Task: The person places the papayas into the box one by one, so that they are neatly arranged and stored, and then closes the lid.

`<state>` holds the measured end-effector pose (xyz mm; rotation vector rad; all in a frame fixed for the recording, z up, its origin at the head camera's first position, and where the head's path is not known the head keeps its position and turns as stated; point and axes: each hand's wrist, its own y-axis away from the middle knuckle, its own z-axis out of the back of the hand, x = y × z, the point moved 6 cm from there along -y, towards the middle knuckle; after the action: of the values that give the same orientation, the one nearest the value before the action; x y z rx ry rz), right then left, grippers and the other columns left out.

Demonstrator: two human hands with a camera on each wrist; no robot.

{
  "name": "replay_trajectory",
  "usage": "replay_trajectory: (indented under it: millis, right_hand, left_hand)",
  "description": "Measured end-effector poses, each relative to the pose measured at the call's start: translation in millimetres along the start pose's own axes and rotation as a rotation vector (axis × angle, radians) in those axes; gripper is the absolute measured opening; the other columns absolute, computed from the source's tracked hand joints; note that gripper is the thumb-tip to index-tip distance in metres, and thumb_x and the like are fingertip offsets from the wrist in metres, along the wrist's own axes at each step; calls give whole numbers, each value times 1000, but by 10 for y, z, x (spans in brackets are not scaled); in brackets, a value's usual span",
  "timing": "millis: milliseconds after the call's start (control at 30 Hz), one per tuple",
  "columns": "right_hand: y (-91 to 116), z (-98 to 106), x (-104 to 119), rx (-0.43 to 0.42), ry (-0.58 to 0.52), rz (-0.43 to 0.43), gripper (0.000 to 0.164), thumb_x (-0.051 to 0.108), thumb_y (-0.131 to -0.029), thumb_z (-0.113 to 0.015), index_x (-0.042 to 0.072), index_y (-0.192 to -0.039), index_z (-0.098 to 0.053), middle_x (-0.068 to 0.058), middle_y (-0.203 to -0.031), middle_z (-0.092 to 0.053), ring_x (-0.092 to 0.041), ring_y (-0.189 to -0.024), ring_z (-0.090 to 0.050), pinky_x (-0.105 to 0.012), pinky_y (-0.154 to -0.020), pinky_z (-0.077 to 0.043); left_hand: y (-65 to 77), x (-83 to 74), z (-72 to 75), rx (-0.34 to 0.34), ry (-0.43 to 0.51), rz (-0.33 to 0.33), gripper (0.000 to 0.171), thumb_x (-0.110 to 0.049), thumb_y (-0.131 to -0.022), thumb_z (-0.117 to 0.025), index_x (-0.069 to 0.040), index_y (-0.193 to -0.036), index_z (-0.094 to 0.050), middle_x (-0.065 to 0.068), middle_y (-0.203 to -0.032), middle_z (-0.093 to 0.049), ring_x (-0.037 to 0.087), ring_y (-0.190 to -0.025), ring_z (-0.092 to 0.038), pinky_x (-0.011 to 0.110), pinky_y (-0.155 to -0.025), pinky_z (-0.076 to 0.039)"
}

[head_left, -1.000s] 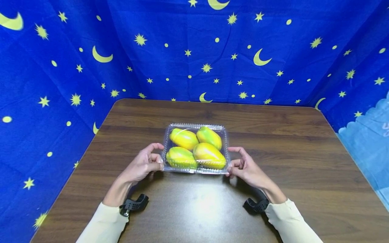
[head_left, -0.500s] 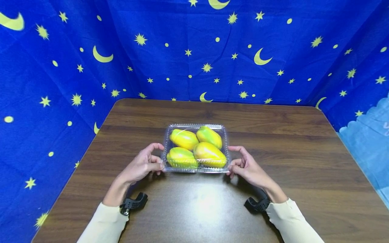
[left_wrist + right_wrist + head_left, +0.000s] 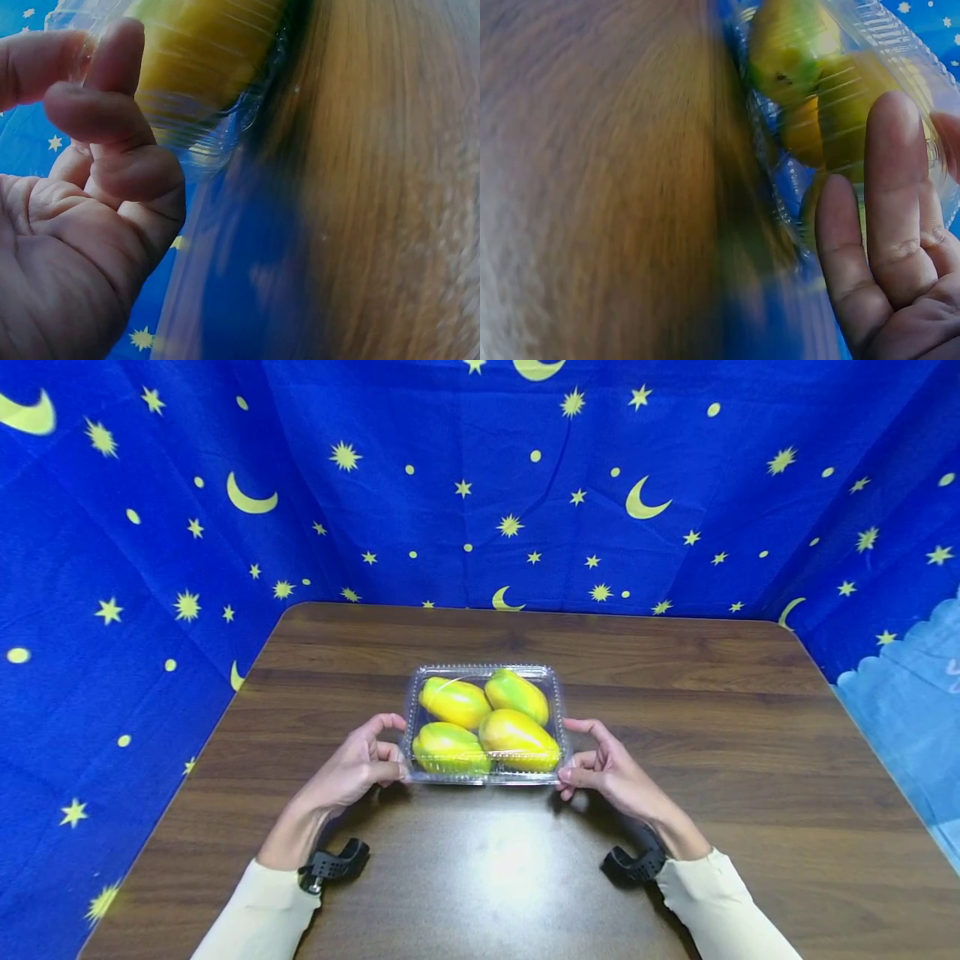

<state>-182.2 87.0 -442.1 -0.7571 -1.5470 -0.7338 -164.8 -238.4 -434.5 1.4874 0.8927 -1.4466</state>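
A clear plastic clamshell container (image 3: 487, 778) with several yellow-green mangoes (image 3: 517, 739) inside is in the middle of the head view, its lid down over the fruit. My left hand (image 3: 352, 768) pinches its near left corner, index finger stretched along the left side. At the near right corner, my right hand (image 3: 615, 777) does the same from the other side. In the left wrist view, the curled fingers (image 3: 112, 120) are at the ribbed plastic wall, a mango showing behind it. From the right wrist, two fingers (image 3: 896, 172) reach up beside the container's side.
A brown wood-grain table (image 3: 712, 693) stretches out all around the container. Behind it and at both sides hangs a blue curtain (image 3: 420, 518) with yellow stars and moons. A light-blue cloth (image 3: 907, 710) hangs at the right. Black wrist mounts (image 3: 333, 864) sit at both wrists.
Both hands keep their grip on the container, which stays nearly in place. Its near edge shows very slightly higher in the head view than a second ago.
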Motion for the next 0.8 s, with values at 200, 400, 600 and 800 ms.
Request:
replay_trajectory:
  millis: [200, 400, 600, 800]
  right_hand:
    - [-7, -4, -26, -20, -50, -21, 74, -10, -89, -60, -7, -149, -15, -1, -78, -73, -14, -69, -71, -30, -75, -59]
    - [-9, -7, -17, -46, -89, -65, 74, -11, -89, -59, -5, -150, -16, -2, -79, -74, -14, -69, -71, -30, -77, -60]
    - [-3, 9, -7, -52, -69, -76, 73, -8, -91, -60, -2, -150, -18, -2, -78, -74, -14, -69, -71, -31, -76, -60]
    - [9, -4, -6, -28, -71, -87, 71, -5, -92, -62, 4, -148, -19, -3, -78, -74, -16, -69, -72, -36, -74, -61]
  left_hand:
    - [-5, 12, 14, 14, -10, -13, 60, 9, -80, -62, 2, -131, -32, 8, -65, -59, 15, -57, -52, 24, -55, -43]
    - [-1, 11, 17, 12, -26, -18, 59, 8, -80, -63, 1, -131, -33, 10, -65, -60, 15, -56, -50, 25, -53, -42]
    - [-11, 2, 13, 9, -31, -27, 59, 7, -81, -63, 2, -131, -33, 13, -67, -63, 15, -55, -50, 26, -49, -39]
    - [-2, 14, 24, 16, -37, -30, 58, 7, -81, -62, 3, -131, -33, 19, -71, -66, 17, -54, -51, 30, -46, -40]
